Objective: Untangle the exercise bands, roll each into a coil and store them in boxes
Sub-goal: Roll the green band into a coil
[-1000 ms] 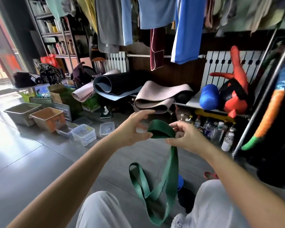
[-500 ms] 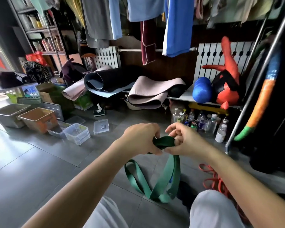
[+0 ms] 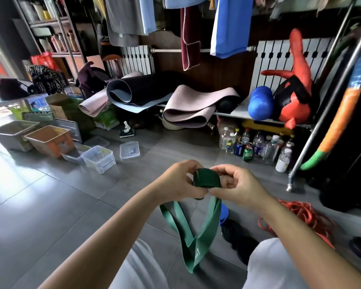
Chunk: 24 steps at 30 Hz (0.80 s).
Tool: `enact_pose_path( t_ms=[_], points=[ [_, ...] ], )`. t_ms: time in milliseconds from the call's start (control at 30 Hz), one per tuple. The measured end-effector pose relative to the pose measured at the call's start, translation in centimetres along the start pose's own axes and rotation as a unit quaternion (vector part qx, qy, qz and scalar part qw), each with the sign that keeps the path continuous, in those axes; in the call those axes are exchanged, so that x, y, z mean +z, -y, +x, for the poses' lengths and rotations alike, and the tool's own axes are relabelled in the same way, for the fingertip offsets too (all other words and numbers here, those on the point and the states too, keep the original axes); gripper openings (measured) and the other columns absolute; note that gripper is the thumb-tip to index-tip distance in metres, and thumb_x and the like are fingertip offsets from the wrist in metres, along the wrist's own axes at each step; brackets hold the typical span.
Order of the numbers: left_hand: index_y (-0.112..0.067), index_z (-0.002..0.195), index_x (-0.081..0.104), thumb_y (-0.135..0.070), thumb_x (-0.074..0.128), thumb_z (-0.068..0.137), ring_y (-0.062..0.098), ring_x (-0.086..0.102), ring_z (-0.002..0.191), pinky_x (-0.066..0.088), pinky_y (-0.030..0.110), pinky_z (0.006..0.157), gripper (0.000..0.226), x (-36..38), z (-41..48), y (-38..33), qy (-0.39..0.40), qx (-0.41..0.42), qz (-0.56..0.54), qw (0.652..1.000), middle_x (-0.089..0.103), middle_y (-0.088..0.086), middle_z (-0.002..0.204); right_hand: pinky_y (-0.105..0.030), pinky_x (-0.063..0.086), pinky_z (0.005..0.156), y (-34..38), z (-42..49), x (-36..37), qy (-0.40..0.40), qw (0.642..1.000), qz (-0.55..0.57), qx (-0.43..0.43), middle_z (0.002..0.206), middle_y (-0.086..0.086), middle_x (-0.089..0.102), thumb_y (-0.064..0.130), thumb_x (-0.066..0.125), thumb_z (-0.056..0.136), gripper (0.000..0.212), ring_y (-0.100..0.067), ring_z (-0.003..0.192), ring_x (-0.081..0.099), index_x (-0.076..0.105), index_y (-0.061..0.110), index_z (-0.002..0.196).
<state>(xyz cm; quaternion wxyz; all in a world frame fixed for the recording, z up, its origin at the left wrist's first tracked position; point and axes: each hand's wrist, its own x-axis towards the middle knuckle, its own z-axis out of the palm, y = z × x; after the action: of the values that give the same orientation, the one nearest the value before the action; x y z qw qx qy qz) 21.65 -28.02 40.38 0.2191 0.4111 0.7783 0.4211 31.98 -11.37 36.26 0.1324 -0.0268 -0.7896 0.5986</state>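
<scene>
Green exercise band [image 3: 197, 236], flat and wide, matte dark green, held up in mid-air over the grey tiled floor [image 3: 50, 205], in front of the person's knees. Its top end is wound into a small started coil [image 3: 206, 177] between both hands; the coil's axis runs roughly side to side, hand to hand, with the flat face toward the camera. The rest hangs down from the coil as two strands, long axis near vertical in the view, the strands crossing low and folding into a V-shaped loop at the bottom, between the white-trousered legs. There is a small pale print near the lower fold, too small to read. Left hand [image 3: 178, 182] has its fingers curled and pinches the coil's left edge. Right hand [image 3: 237, 184] has thumb and fingers curled and pinches the right edge, the two thumbs almost touching below the coil. A tangle of orange-red bands [image 3: 300, 215] lies on the floor to the right, apart from the green one. Clear plastic boxes [image 3: 98, 158] and a loose clear lid [image 3: 129, 150] sit on the floor further out to the left, well apart from the hands.
</scene>
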Motion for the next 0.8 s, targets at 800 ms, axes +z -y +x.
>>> enact_pose_path(
  t_ms=[800],
  points=[
    [-0.006,0.119,0.055,-0.004,0.065,0.083,0.020,0.063,0.092,0.053,0.028,0.072,0.037,-5.4,5.0,-7.6,0.007,0.116,-0.393,0.912,0.066,0.008,0.107,-0.018,0.053,0.073,10.9,6.0,-4.1,-0.114,0.981,0.025,-0.158,0.084,0.011,0.073,0.005,0.077,0.069,0.037,-0.003,0.080,0.067,0.074,0.039,0.083]
  ],
)
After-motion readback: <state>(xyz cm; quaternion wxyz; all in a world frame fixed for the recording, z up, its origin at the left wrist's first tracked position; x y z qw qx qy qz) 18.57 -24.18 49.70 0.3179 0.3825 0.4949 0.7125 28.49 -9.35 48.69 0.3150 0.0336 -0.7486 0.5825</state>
